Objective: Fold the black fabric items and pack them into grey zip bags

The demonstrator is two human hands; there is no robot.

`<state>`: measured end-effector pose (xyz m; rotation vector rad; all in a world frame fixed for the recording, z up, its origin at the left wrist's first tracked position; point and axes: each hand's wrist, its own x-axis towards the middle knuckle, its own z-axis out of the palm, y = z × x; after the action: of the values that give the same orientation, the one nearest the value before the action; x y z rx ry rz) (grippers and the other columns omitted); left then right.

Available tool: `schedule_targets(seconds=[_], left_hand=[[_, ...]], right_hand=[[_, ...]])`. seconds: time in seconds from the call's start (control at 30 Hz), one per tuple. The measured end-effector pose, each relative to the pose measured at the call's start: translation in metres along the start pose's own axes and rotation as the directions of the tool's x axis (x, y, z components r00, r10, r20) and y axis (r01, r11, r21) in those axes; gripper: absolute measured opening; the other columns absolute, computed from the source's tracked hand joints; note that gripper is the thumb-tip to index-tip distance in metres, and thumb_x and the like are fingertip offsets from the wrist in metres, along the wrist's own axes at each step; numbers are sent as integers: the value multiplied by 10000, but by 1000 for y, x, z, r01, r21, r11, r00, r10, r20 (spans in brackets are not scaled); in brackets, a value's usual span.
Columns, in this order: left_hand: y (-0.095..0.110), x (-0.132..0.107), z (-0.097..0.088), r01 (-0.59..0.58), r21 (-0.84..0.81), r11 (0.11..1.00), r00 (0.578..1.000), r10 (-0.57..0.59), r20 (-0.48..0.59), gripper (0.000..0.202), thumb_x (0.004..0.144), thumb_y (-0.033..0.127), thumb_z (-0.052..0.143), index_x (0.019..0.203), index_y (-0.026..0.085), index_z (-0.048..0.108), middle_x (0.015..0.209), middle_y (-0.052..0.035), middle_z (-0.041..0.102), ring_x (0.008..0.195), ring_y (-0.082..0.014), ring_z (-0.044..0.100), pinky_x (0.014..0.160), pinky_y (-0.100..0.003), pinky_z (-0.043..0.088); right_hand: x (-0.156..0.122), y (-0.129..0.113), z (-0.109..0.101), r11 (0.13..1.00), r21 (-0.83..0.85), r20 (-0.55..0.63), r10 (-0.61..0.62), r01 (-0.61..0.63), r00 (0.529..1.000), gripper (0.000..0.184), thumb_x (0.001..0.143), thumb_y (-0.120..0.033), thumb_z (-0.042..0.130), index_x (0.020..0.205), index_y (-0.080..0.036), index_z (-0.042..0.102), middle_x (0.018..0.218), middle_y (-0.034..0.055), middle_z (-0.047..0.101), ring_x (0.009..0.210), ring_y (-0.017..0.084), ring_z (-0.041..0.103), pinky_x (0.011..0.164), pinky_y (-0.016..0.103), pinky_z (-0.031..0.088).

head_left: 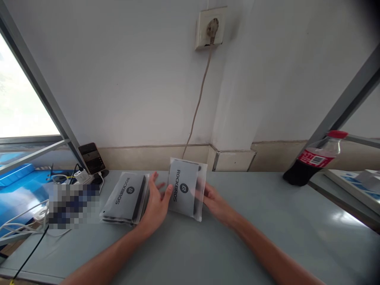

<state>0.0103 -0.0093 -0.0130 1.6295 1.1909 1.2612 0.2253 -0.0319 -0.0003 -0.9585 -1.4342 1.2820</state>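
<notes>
A frosted plastic bag (pixel 184 198) printed ROCKBROS, with something dark inside, is tilted up above the table in front of me. My right hand (pixel 215 202) grips its right edge, with some fingers behind the translucent plastic. On the other side, the thumb of my left hand (pixel 157 204) meets the bag's left edge while the other fingers are spread apart. Close to the left of that hand lies a small stack of similar ROCKBROS bags (pixel 124 200), flat on the grey table (pixel 184 253).
A phone (pixel 92 158) leans at the back left, near a white charger (pixel 82 177) and tangled cables. A cola bottle (pixel 316 158) tilts against the right frame post. From the wall socket (pixel 211 28) a cord hangs behind the table.
</notes>
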Motion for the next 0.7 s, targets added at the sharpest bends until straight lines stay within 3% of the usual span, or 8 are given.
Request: schedule_targets(seconds=[0.1, 0.23, 0.37, 0.53, 0.57, 0.63, 0.7], left_hand=[[-10, -3, 5, 168, -210, 963, 976, -133, 170, 710, 1009, 616, 499, 1545, 245, 219, 1362, -173, 611, 1150, -293, 678, 949, -454, 569], [-12, -7, 6, 131, -160, 978, 982, -105, 158, 693, 995, 619, 527, 1528, 247, 285, 1151, -110, 706, 1001, -273, 709, 890, -433, 579], [-10, -6, 4, 90, -180, 980, 992, -72, 100, 680, 993, 591, 548, 1526, 254, 293, 1018, -64, 723, 837, -231, 716, 774, -378, 596], [-21, 2, 2, 106, -138, 985, 994, -101, 41, 660, 1020, 535, 514, 1557, 268, 238, 951, -46, 721, 647, -185, 684, 594, -313, 581], [-25, 3, 1, 90, -91, 992, 996, -88, 20, 651, 1036, 505, 491, 1574, 271, 209, 1029, -72, 724, 715, -197, 711, 636, -328, 601], [-33, 4, 0, 13, 37, 999, 999, -11, -31, 655, 1058, 410, 460, 1612, 280, 134, 1314, -142, 649, 1072, -250, 716, 852, -392, 617], [-39, 3, -1, -76, 210, 975, 995, 89, -54, 700, 1057, 297, 446, 1640, 292, 58, 1589, -167, 413, 1448, -294, 463, 1082, -471, 512]], right_hand=[[0, 4, -4, 997, 34, 46, 73, -75, 996, 523, 875, -585, 723, 1306, -290, 691, 1250, 59, 752, 1111, 316, 697, 1027, 494, 535], [2, 10, -2, 991, 4, 38, 137, -137, 990, 422, 793, -531, 810, 1115, -258, 781, 1117, 55, 785, 1011, 310, 717, 952, 464, 555], [9, 15, -4, 997, 17, -220, 83, -81, 972, 238, 752, -424, 829, 901, -250, 764, 1048, 13, 752, 991, 252, 681, 877, 355, 544], [12, 19, -18, 988, 121, -524, 146, -97, 839, 144, 824, -402, 666, 821, -261, 641, 698, -29, 650, 664, 200, 630, 527, 278, 464], [13, 19, -21, 985, 147, -580, 160, -91, 799, 140, 821, -402, 656, 823, -266, 623, 696, -25, 653, 666, 208, 639, 509, 277, 460], [13, 19, -28, 978, 196, -668, 185, -70, 721, 153, 811, -415, 655, 868, -279, 612, 768, -6, 703, 741, 238, 686, 522, 290, 499], [13, 17, -32, 969, 241, -715, 209, -45, 667, 211, 812, -431, 656, 968, -295, 616, 901, 16, 755, 851, 264, 722, 569, 307, 554]])
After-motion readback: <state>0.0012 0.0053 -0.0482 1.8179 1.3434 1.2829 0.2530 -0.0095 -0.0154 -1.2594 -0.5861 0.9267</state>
